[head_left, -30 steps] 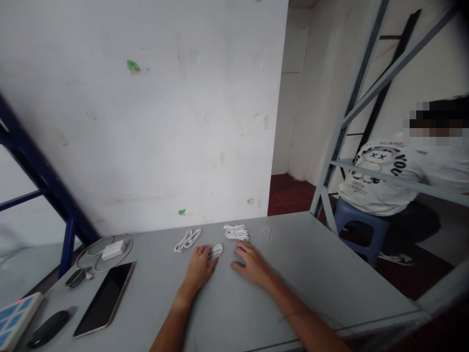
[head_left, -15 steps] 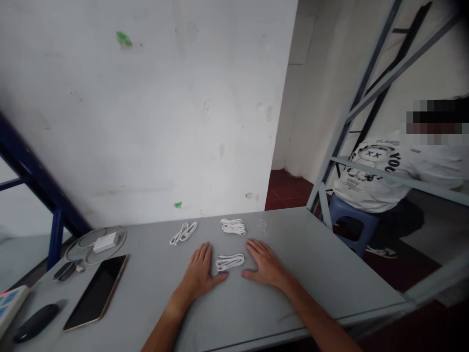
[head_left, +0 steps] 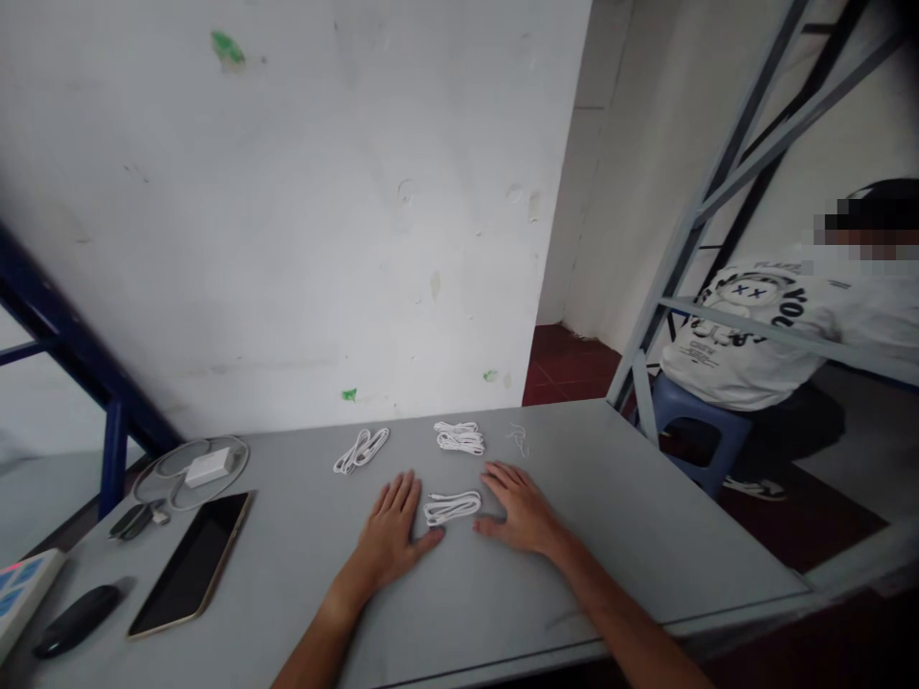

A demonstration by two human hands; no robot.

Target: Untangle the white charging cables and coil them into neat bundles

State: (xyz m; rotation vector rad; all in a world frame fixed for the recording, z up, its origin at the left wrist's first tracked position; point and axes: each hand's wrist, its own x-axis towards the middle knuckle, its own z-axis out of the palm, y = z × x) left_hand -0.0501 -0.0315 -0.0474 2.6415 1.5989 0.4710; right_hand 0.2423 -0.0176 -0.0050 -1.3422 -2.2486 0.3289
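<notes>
A folded white cable point(head_left: 452, 507) lies on the grey table point(head_left: 603, 517) between my two hands. My left hand point(head_left: 392, 528) rests flat to its left, palm down, with thumb and fingers apart and nothing held. On the other side my right hand point(head_left: 518, 509) lies flat too, its thumb pointing at the cable. Farther back are a looped white cable point(head_left: 361, 451) at the left and a thicker bundle of white cable point(head_left: 459, 437) in the middle. Several thin white ties point(head_left: 518, 439) lie right of that bundle.
Left on the table are a white power adapter point(head_left: 210, 466) with its cord, a dark coiled cable point(head_left: 131, 522), a tablet point(head_left: 190, 566) and a black mouse point(head_left: 78, 620). A white wall point(head_left: 323, 211) stands behind. Past a metal frame point(head_left: 679, 258) a person point(head_left: 761, 335) sits on a blue stool point(head_left: 696, 421).
The camera view has shifted slightly. Both hands and the cables keep their places on the table.
</notes>
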